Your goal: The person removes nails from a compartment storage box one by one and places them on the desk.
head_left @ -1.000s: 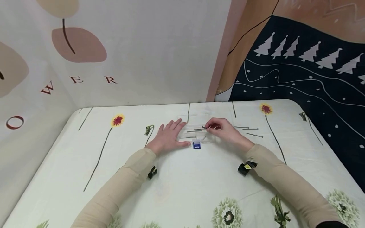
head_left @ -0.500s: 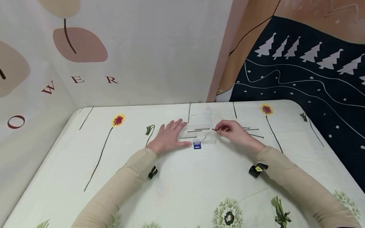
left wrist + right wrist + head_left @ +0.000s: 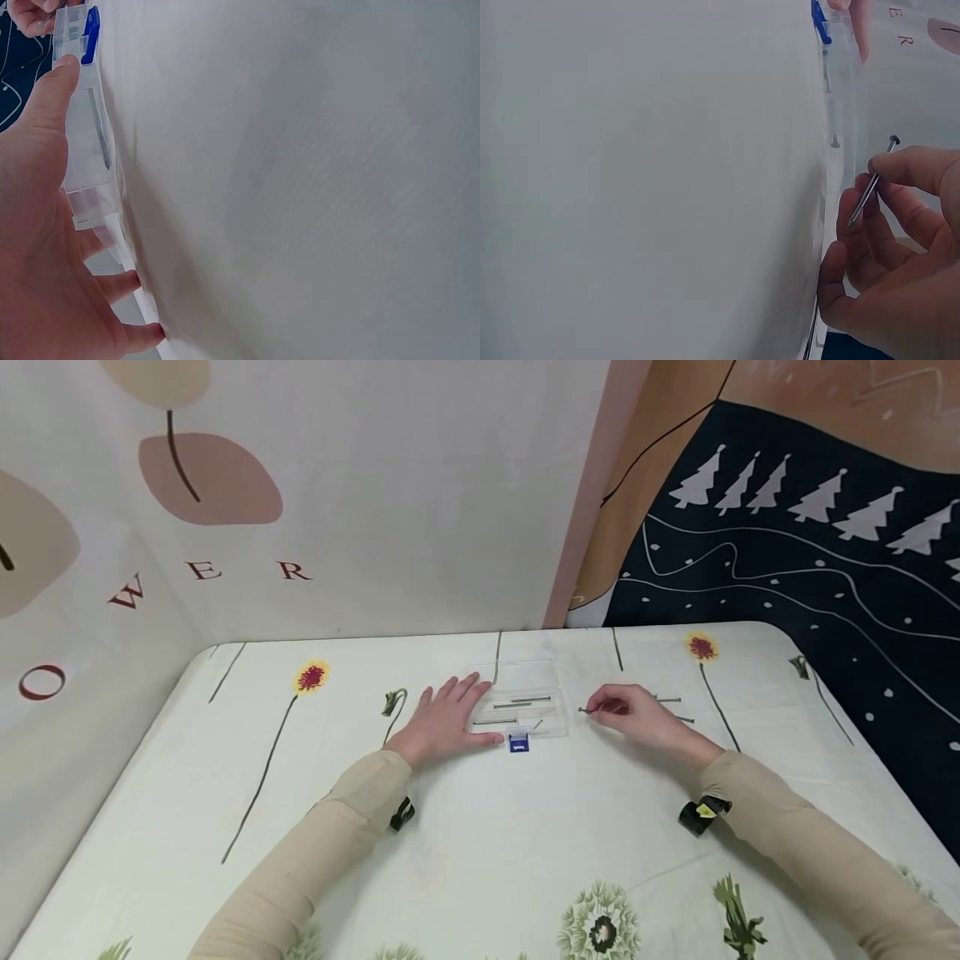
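Note:
A clear plastic box [image 3: 557,725] with a blue latch [image 3: 518,742] lies with its lid [image 3: 525,674] folded back. Several nails [image 3: 495,722] lie in its compartments. My left hand [image 3: 446,718] is spread at the box's left side, its thumb at the near edge; in the left wrist view the thumb touches the box wall [image 3: 90,142]. Right of the box, my right hand [image 3: 630,714] pinches a nail [image 3: 874,184] between thumb and fingers. The right wrist view shows its head up and its point slanting down.
More loose nails [image 3: 669,699] lie on the tablecloth [image 3: 480,843] beyond the right hand, partly hidden by it. The cloth has printed flowers. A pale hanging sheet [image 3: 420,527] and a dark tree-patterned one [image 3: 787,552] stand behind the table.
My right hand has moved rightward, from over the box to the cloth beside it, with the nail still pinched. The left hand stays in place.

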`<act>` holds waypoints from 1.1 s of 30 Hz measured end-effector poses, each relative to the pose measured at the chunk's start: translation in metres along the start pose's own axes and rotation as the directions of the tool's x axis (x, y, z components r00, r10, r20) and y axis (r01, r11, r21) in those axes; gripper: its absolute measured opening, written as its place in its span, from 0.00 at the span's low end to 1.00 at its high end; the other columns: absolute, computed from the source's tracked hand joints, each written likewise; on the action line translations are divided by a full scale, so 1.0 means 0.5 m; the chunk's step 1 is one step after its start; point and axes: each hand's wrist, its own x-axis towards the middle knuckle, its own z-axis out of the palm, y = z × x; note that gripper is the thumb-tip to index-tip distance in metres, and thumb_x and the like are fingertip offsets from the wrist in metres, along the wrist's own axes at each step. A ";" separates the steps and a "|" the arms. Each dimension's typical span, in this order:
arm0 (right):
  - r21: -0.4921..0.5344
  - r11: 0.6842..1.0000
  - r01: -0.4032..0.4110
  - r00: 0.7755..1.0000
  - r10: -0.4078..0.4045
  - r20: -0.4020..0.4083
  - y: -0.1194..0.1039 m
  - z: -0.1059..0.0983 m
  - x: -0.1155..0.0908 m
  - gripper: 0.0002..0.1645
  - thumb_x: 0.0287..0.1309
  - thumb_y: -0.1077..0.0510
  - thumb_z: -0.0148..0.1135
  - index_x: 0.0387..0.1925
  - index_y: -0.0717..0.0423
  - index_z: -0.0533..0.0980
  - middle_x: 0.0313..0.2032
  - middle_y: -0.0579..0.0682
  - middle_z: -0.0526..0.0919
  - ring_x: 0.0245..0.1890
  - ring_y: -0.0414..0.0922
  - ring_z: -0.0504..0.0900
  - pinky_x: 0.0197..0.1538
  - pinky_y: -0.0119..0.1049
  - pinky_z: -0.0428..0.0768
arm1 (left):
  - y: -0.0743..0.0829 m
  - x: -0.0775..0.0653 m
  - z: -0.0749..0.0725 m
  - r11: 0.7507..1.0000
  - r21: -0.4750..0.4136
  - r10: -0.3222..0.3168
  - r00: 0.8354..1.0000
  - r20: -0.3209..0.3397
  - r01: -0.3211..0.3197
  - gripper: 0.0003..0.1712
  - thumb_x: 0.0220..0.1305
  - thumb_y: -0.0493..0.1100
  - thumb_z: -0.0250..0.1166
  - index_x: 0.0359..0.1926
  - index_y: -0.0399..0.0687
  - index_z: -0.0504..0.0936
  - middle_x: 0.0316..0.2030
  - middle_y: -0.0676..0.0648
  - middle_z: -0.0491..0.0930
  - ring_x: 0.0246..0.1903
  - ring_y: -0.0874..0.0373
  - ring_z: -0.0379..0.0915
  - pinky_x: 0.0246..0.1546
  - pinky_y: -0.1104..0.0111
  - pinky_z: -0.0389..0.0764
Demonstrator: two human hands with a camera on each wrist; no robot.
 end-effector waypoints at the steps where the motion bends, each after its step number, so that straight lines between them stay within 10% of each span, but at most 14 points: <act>1: -0.009 1.000 0.000 1.000 0.000 0.004 0.003 -0.002 -0.002 0.06 0.62 0.66 0.59 0.40 0.62 0.80 0.39 0.52 0.81 0.39 0.47 0.76 0.47 0.41 0.74 | 0.000 0.000 0.000 1.000 -0.001 0.000 1.000 0.000 0.000 0.54 0.58 0.74 0.56 0.76 0.54 0.50 0.75 0.47 0.43 0.72 0.41 0.39 0.66 0.40 0.42; 33: -0.140 0.988 -0.060 0.998 0.065 0.028 0.052 -0.105 -0.077 0.06 0.63 0.65 0.59 0.41 0.62 0.80 0.42 0.53 0.81 0.42 0.48 0.76 0.49 0.46 0.75 | 0.000 0.000 0.001 1.000 0.011 0.003 1.000 0.002 -0.003 0.53 0.59 0.74 0.55 0.76 0.54 0.50 0.75 0.46 0.43 0.72 0.41 0.39 0.66 0.39 0.42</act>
